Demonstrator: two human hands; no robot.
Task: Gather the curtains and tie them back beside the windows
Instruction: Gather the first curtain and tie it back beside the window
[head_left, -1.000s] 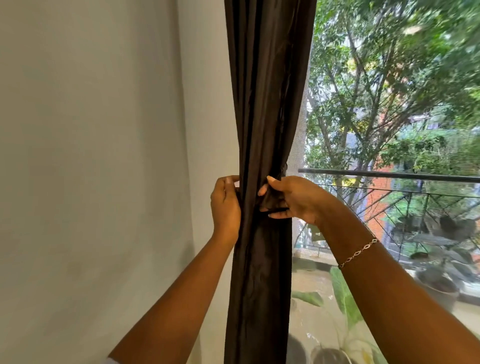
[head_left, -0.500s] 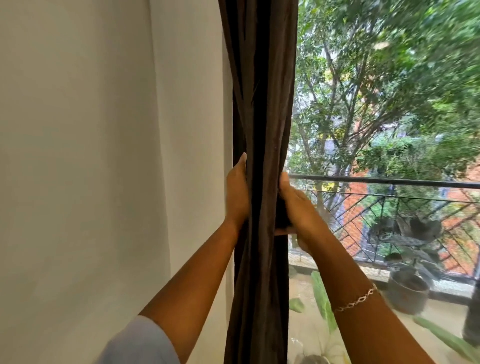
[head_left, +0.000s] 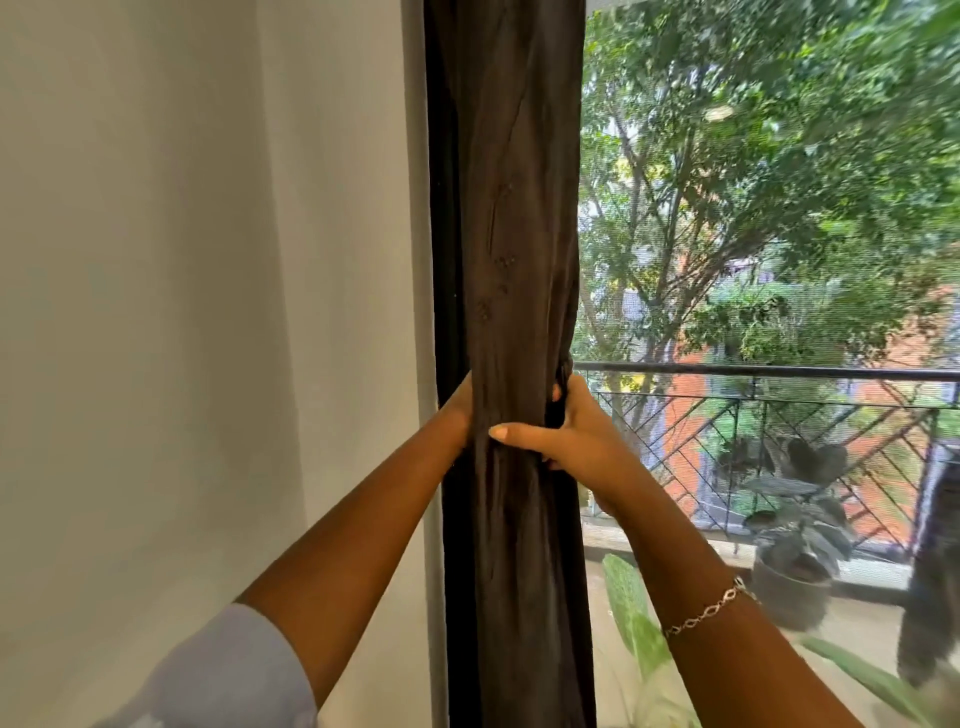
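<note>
A dark brown curtain (head_left: 511, 234) hangs gathered into a narrow column at the left edge of the window (head_left: 769, 208). My right hand (head_left: 576, 441) grips the bundle from its right side, thumb laid across the front and fingers curled behind the cloth. My left hand (head_left: 460, 410) reaches round the bundle's left side at the same height; most of it is hidden behind the fabric, so its fingers cannot be made out. No tie-back band is clearly visible.
A plain white wall (head_left: 182, 312) fills the left. Outside the glass are a black balcony railing (head_left: 779, 374), potted plants (head_left: 795, 566) and trees. A large green leaf (head_left: 628, 613) stands low by the window.
My right hand has wrapped round the bundle, its thumb now crossing the front. My left hand has slid further behind the curtain. The view has closed in on the curtain.
</note>
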